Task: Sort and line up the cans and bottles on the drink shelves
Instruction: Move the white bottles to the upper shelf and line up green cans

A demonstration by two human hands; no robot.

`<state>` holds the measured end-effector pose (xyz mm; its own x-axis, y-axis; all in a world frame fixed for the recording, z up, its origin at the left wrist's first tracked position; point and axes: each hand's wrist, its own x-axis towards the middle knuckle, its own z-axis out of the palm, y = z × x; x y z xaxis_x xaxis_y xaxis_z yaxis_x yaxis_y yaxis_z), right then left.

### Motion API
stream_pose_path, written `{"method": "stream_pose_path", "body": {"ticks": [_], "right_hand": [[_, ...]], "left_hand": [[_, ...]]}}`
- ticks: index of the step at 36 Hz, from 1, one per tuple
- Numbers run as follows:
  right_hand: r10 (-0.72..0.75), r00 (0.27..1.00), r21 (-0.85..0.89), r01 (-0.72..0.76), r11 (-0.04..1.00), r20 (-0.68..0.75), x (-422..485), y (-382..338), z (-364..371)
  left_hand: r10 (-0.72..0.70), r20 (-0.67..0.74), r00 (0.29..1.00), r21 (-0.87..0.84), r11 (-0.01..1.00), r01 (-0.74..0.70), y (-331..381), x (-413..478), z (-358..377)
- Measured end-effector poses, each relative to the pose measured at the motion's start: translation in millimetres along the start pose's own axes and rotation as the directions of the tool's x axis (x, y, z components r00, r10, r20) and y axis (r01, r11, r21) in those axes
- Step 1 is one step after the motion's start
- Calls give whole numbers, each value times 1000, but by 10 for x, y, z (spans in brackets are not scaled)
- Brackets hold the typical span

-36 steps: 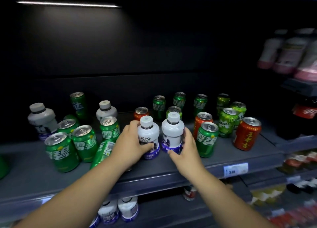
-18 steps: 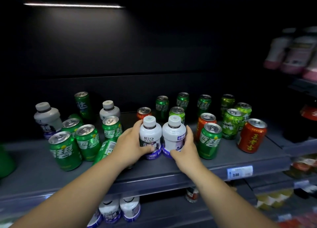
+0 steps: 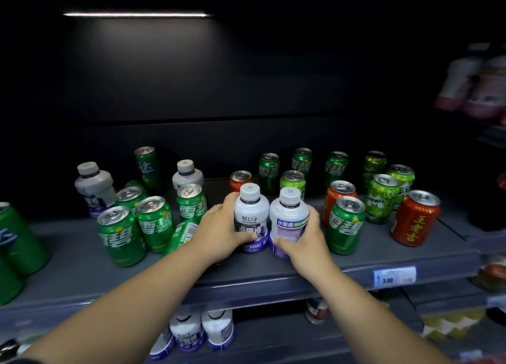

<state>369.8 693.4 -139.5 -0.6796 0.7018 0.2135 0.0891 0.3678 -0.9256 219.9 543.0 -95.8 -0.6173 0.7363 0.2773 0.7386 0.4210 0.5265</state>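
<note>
Two white bottles with purple labels stand side by side at the front middle of the grey shelf [image 3: 273,270]. My left hand [image 3: 219,229] grips the left bottle [image 3: 250,213]. My right hand [image 3: 304,237] grips the right bottle [image 3: 287,215]. The two bottles touch. Green cans [image 3: 153,224] cluster to the left, one of them lying on its side [image 3: 182,235]. Two more white bottles [image 3: 93,188] stand at the back left. A green can [image 3: 346,224] stands just right of my right hand, with red cans [image 3: 414,218] and light green cans [image 3: 382,199] beyond.
Several green cans [image 3: 269,171] stand along the back wall. A price tag [image 3: 394,276] sits on the shelf's front edge. White bottles [image 3: 202,330] stand on the shelf below. Blurred pink bottles [image 3: 479,84] fill the neighbouring shelf at the right.
Both hands have slid their bottles slightly closer together and a little forward. The camera has shifted, so the shelf's contents sit further right in view.
</note>
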Motion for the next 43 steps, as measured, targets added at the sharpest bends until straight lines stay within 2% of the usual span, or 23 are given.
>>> {"method": "stream_pose_path", "body": {"ticks": [6,11,15,25,33,39,43], "right_hand": [[-44,998,91,48,995,-51,-98,-311,-146],[-122,990,92,128,987,-72,-220,-810,-238],[-191,979,114,198,974,-64,-391,-1298,-208],[-366,926,295,377,878,-91,-838,-2507,155],[-432,886,366,463,808,-168,-991,-3458,527],[-474,848,312,528,790,-237,-1021,-4019,583],[-520,810,217,578,787,-270,-943,-4308,470]], "left_hand": [[66,-83,994,-198,977,-81,178,-92,-270],[132,-115,985,-408,898,-168,311,-243,-736],[160,-145,976,-466,859,-210,353,-433,-1148],[320,-254,913,-392,829,-399,414,-1039,-2397],[335,-379,863,-353,809,-470,475,-1229,-3345],[339,-427,839,-334,803,-494,627,-1263,-3821],[353,-463,813,-263,821,-506,793,-1187,-4046]]}}
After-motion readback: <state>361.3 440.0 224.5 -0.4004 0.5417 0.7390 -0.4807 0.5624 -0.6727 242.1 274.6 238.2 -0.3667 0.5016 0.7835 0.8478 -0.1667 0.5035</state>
